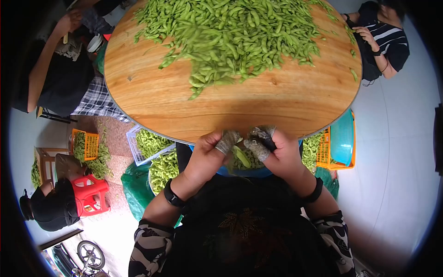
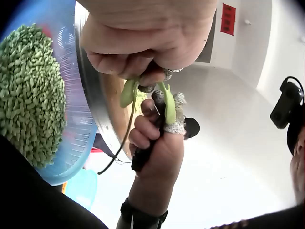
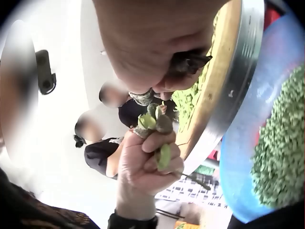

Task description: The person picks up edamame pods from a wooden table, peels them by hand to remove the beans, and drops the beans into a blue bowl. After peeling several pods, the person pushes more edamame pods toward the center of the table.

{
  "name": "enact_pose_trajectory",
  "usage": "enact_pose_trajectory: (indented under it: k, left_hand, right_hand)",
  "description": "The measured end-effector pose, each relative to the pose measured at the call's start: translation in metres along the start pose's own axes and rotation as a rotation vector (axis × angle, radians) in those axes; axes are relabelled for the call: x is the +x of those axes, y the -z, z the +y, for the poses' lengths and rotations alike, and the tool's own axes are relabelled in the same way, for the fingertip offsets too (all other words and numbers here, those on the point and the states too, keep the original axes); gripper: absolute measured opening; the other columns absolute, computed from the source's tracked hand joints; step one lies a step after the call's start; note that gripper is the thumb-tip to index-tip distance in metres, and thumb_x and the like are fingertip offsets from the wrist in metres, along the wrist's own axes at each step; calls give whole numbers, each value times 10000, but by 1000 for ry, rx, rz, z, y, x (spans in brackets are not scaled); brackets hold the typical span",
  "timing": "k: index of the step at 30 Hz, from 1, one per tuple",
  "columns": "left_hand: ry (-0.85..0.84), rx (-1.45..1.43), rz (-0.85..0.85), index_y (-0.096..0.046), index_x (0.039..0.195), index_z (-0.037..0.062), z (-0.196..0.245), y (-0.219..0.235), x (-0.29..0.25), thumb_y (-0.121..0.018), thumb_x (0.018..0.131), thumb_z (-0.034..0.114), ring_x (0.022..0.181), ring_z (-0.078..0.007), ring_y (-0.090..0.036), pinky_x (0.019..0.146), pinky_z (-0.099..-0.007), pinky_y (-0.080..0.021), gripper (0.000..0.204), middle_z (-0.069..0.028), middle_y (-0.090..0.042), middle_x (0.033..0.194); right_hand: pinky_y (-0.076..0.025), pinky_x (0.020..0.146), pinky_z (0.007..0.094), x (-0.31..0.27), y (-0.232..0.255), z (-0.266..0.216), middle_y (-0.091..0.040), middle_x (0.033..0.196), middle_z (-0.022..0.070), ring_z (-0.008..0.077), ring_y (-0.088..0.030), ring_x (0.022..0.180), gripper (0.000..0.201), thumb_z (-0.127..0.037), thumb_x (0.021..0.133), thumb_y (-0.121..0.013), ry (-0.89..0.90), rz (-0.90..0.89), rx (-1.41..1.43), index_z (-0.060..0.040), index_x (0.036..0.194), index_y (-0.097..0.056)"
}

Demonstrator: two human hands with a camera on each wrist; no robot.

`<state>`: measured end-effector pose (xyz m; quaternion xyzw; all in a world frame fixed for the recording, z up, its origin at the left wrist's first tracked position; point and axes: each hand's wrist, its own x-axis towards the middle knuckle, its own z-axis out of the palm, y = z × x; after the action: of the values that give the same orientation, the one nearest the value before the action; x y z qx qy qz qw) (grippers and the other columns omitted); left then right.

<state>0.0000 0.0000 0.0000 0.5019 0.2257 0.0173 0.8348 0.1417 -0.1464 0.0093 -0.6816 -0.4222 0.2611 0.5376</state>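
Note:
My left hand (image 1: 211, 152) pinches green soybean pods between its thumb and fingers; one pod (image 3: 164, 157) sticks out of the curled fingers, and a thin brown stem (image 2: 123, 140) hangs below. Close beside it, my right hand (image 1: 284, 154) curls round a black handle-like object (image 2: 145, 155), whose far end is hidden. A pod (image 2: 169, 105) spans the gap between the two hands' fingertips. Grey knitted covers (image 1: 226, 142) wrap the thumbs and some fingertips. Beneath both hands is a blue basket (image 2: 78, 138) of shelled green beans (image 2: 31, 95).
A round wooden table (image 1: 221, 108) with a metal rim bears a large heap of pods (image 1: 244, 37). Crates of pods (image 1: 150, 143) stand below it on both sides. Other people (image 1: 387, 37) sit around, and a red stool (image 1: 92, 194) is at left.

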Motion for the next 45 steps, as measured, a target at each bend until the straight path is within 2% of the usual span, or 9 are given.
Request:
enact_pose_trajectory:
  k: [5, 12, 14, 19, 25, 30, 38, 40, 45]
  left_hand:
    - [-151, 30, 215, -658, 953, 26, 5, -20, -2, -518, 995, 181, 581, -39, -475, 527, -209, -395, 214, 52, -557, 675]
    - [-246, 323, 77, -621, 896, 46, 3, -7, -3, -514, 994, 332, 471, -63, -409, 433, -206, -314, 321, 20, -507, 593]
    - [44, -147, 188, -578, 926, 63, 26, -3, -2, -513, 998, 347, 569, -80, -483, 478, -218, -353, 300, 0, -539, 663]
    - [-101, -393, 39, -554, 1022, 96, 19, 10, 7, -461, 989, 482, 719, -113, -519, 487, -218, -334, 399, -28, -579, 824]
    - [-77, -352, 60, -530, 1138, 24, 18, -11, 11, -406, 987, 523, 644, -163, -544, 565, -238, -439, 536, -108, -611, 882]
    - [-137, -260, -6, -472, 1273, 4, 22, 0, 2, -346, 985, 67, 731, -157, -581, 681, -265, -488, 320, -165, -629, 1198]
    - [-553, 210, 543, -563, 1204, 29, 43, 13, -2, -399, 994, 42, 679, -71, -558, 630, -195, -462, 267, -63, -666, 1057]
    - [-722, 388, 440, -574, 1194, 30, 46, 11, -5, -452, 999, 93, 606, -48, -499, 550, -186, -405, 238, -80, -672, 1063]
    - [-198, 235, -73, -546, 1179, 35, 57, -9, -10, -431, 977, 32, 675, -50, -489, 573, -184, -385, 233, -25, -656, 978]
  right_hand:
    - [-488, 596, 408, 8, -11, 4, -576, 690, 136, 362, -589, 669, 210, -118, 727, -740, 323, 60, -321, -26, 847, -594]
    - [-505, 718, 294, 1, 1, 10, -662, 849, 100, 138, -637, 785, 310, -120, 793, -747, -73, -139, -164, -19, 1068, -644]
    - [-496, 734, 274, -3, 5, 19, -658, 852, 88, 96, -613, 813, 318, -105, 783, -754, -169, -56, 57, -17, 1069, -646]
    - [-499, 750, 271, -14, 11, 9, -679, 889, 50, 92, -609, 820, 237, -86, 812, -738, 27, -125, -268, -8, 1021, -660]
    - [-501, 746, 281, -4, -11, 11, -684, 932, 65, 94, -616, 834, 327, -126, 815, -744, -75, -66, 293, -7, 1093, -621]
    - [-500, 775, 248, -3, 0, -1, -684, 909, 17, 74, -606, 835, 303, -79, 828, -740, -226, 74, 248, -6, 1096, -619]
    - [-520, 727, 273, 6, 17, -17, -685, 903, 100, 175, -672, 813, 228, -2, 789, -723, 202, 229, -162, -6, 1006, -653]
    - [-504, 718, 262, 7, 20, -26, -671, 903, 78, 151, -636, 785, 219, 36, 783, -719, 199, 127, -174, -3, 984, -643]
    - [-515, 731, 284, 6, 19, -40, -675, 922, 98, 215, -665, 803, 204, -20, 767, -738, 219, -68, -129, -10, 956, -663]
